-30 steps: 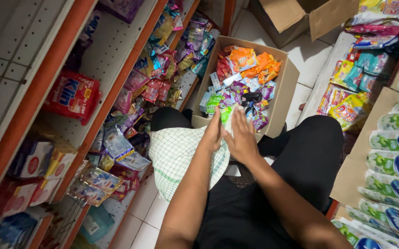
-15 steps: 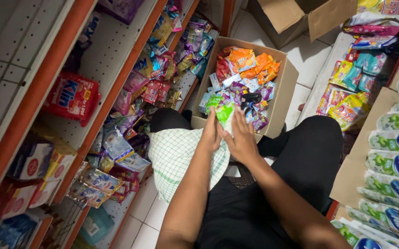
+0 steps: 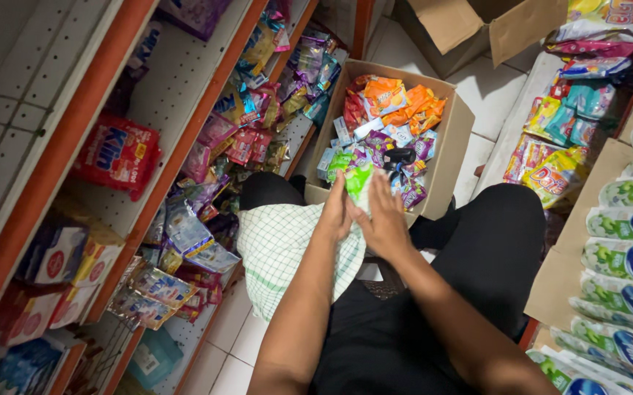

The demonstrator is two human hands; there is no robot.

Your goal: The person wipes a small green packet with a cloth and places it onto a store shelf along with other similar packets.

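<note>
Shop aisle; both hands, left hand and right hand, hold green packet.

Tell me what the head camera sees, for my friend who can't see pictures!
Two hands, left hand and right hand, hold a green packet over an open cardboard box of colourful sachets. A checked cloth lies on the person's lap, between shop shelves.

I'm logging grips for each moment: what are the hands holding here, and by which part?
Both hands, left hand and right hand, hold a small bright green plastic sachet between them by its lower end; its top sticks up above the fingers.
</note>
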